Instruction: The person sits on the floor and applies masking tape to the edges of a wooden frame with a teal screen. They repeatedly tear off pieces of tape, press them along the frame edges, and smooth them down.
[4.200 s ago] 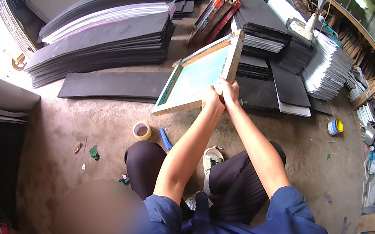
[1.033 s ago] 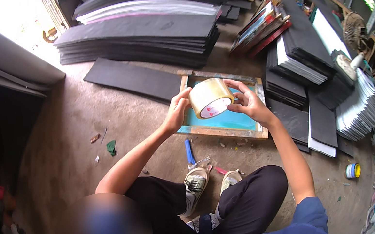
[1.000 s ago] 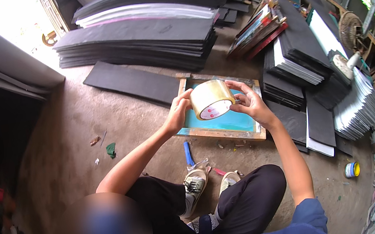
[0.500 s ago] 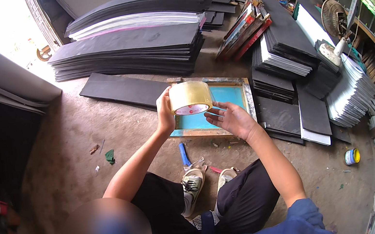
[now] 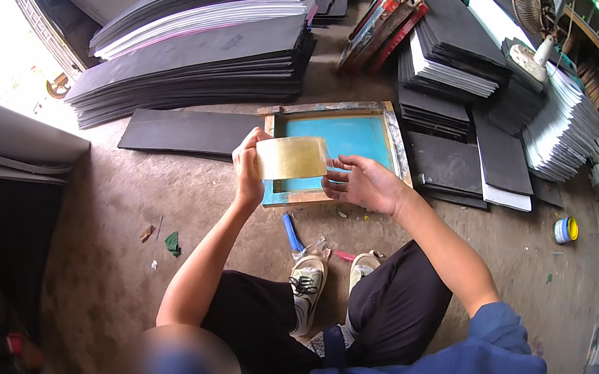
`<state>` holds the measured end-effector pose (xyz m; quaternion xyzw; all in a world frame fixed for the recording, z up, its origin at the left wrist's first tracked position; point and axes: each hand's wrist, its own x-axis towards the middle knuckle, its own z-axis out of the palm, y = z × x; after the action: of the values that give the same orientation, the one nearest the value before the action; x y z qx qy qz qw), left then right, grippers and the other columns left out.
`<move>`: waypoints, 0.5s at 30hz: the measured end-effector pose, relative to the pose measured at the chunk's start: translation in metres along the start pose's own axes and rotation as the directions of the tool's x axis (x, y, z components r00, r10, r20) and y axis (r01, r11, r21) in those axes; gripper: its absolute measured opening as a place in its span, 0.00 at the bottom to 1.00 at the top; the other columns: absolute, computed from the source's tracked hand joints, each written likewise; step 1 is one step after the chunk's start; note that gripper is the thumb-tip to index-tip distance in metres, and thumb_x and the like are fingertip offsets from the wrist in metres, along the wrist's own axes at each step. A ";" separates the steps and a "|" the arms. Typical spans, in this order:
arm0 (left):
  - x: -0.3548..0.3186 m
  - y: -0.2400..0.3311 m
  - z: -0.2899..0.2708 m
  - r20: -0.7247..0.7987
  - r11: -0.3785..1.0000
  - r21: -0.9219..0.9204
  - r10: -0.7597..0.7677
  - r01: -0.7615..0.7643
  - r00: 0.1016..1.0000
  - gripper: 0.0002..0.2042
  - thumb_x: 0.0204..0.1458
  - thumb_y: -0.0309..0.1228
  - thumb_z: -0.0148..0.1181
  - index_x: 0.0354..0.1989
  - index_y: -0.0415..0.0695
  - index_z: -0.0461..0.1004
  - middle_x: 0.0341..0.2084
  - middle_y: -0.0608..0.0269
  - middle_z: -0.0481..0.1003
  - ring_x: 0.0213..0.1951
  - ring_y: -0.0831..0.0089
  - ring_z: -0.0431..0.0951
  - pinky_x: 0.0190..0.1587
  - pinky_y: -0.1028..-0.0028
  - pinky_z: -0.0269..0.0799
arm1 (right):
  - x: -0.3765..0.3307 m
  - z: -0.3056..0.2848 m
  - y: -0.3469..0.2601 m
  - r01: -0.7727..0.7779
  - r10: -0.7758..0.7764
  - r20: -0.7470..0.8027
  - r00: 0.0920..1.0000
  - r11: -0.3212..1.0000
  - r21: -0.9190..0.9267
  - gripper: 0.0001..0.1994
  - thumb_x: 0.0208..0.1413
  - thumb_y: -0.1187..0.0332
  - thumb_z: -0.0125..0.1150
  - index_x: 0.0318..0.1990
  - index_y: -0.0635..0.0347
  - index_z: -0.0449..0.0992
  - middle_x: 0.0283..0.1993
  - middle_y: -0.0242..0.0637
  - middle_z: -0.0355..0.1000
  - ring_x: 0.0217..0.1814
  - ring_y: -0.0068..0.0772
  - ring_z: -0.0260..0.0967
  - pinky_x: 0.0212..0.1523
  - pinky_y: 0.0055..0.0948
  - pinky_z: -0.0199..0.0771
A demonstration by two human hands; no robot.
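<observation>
My left hand (image 5: 246, 170) grips a roll of clear yellowish packing tape (image 5: 293, 158) by its left side, up in front of me. The roll's broad outer band faces me. At its lower right edge is my right hand (image 5: 364, 183), fingers apart and palm partly turned up. Whether its fingertips touch the tape I cannot tell. Below both hands, a wooden-framed screen (image 5: 397, 142) with turquoise mesh lies on the floor, partly covered from view by the roll and hands.
Long black sheets (image 5: 187, 68) are stacked beyond the frame, with a single dark board (image 5: 185, 133) before them. Black and white sheet stacks (image 5: 453, 69) and a fan (image 5: 531, 3) stand at right. A blue-handled tool (image 5: 292, 232) lies by my shoes; a yellow-topped can (image 5: 566, 229) sits right.
The tape roll has tilted, so its printed inner core no longer shows. It and my left hand sit slightly further left. My right hand stays beside it, fingers still apart.
</observation>
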<state>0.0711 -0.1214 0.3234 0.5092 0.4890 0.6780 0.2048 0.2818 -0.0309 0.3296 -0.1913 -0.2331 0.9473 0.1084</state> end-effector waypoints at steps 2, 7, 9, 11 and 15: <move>0.001 0.003 0.002 0.015 1.000 0.004 0.031 -0.031 0.999 0.15 0.45 0.40 0.37 0.20 0.40 0.61 0.21 0.64 0.62 0.27 0.77 0.62 0.32 0.78 0.58 | 0.000 0.000 -0.003 0.001 -0.001 0.019 1.000 1.000 -0.005 0.13 0.56 0.66 0.51 0.44 0.64 0.65 0.38 0.40 0.66 0.42 0.33 0.65 0.50 0.32 0.68; 0.002 0.001 0.000 0.023 0.998 0.045 0.051 -0.052 0.998 0.18 0.44 0.44 0.38 0.18 0.40 0.60 0.21 0.64 0.62 0.27 0.76 0.61 0.32 0.77 0.57 | 0.004 -0.010 -0.004 0.019 -0.020 -0.006 1.000 0.998 -0.058 0.11 0.55 0.68 0.55 0.41 0.65 0.69 0.34 0.34 0.66 0.36 0.26 0.64 0.44 0.28 0.69; 0.001 0.000 -0.002 0.027 0.995 0.071 0.067 -0.069 0.997 0.18 0.44 0.45 0.38 0.18 0.39 0.60 0.20 0.64 0.62 0.26 0.76 0.62 0.31 0.77 0.57 | 0.004 -0.008 0.000 0.038 -0.038 0.007 0.999 0.997 -0.073 0.10 0.54 0.68 0.56 0.41 0.64 0.69 0.32 0.32 0.66 0.34 0.25 0.64 0.43 0.27 0.69; 0.000 0.001 -0.001 0.022 0.995 0.092 0.027 -0.029 0.999 0.18 0.44 0.44 0.37 0.19 0.39 0.61 0.20 0.64 0.63 0.26 0.76 0.62 0.30 0.77 0.57 | 0.003 -0.010 0.000 0.053 -0.053 0.001 0.999 0.996 -0.071 0.10 0.53 0.69 0.58 0.40 0.64 0.70 0.30 0.31 0.66 0.34 0.25 0.64 0.42 0.26 0.69; -0.003 -0.007 -0.006 -0.012 0.988 0.157 -0.005 0.007 1.000 0.17 0.44 0.37 0.34 0.20 0.34 0.62 0.17 0.57 0.62 0.23 0.71 0.62 0.30 0.74 0.58 | 0.013 -0.028 0.001 0.136 -0.140 -0.023 0.990 0.982 -0.134 0.10 0.53 0.68 0.59 0.40 0.63 0.70 0.31 0.30 0.67 0.34 0.24 0.65 0.41 0.26 0.68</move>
<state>0.0652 -0.1235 0.3164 0.5182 0.5437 0.6396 0.1633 0.2812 -0.0165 0.3024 -0.1966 -0.3061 0.9168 0.1646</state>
